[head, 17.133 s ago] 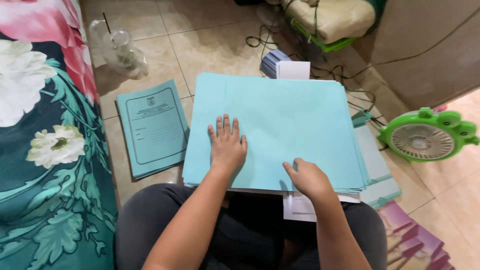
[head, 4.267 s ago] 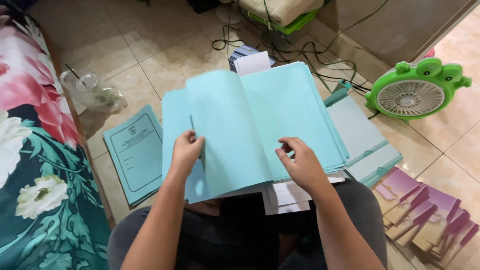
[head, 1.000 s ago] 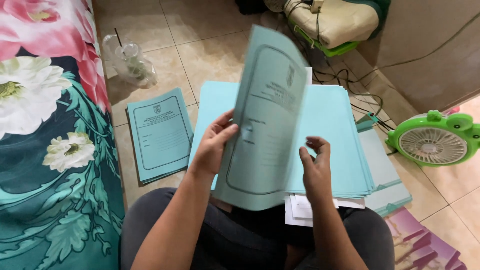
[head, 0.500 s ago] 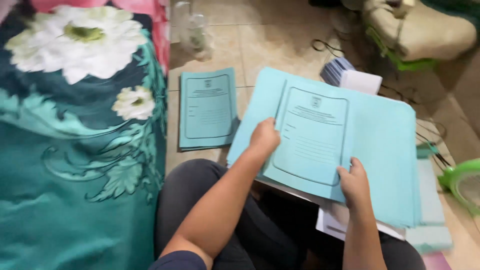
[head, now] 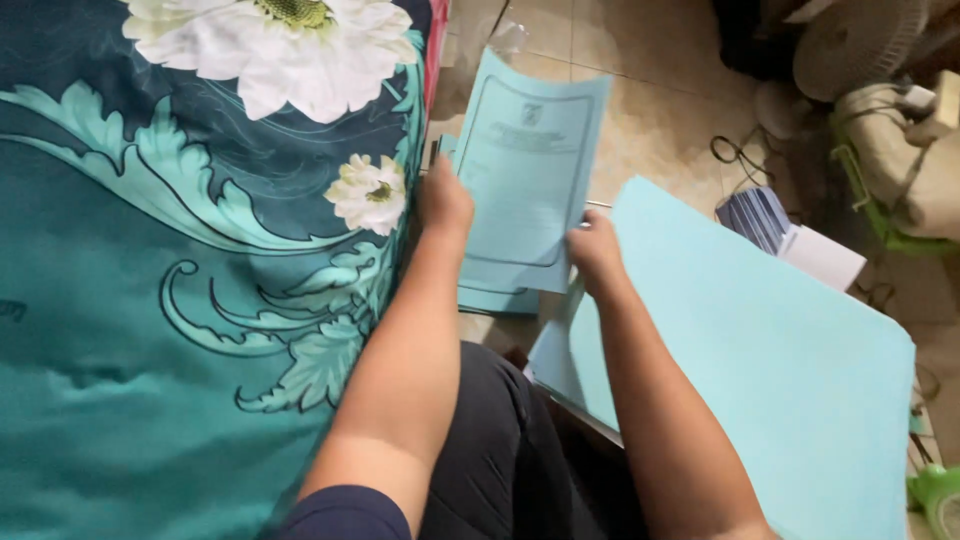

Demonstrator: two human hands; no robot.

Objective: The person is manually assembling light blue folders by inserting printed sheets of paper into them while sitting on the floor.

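Together my left hand (head: 443, 203) and right hand (head: 594, 253) pinched a light-blue printed paper booklet (head: 528, 170) by its side edges, holding it above the matching booklets (head: 497, 299) on the tiled floor (head: 660, 120), beside the teal floral fabric (head: 190, 270); a broad blank blue sheet (head: 760, 340) lay across my lap.

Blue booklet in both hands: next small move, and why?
Probably lower the blue booklet onto the booklets on the floor just beneath it. The left hand and right hand hold its two edges, and it hangs right over that pile beside the floral fabric.
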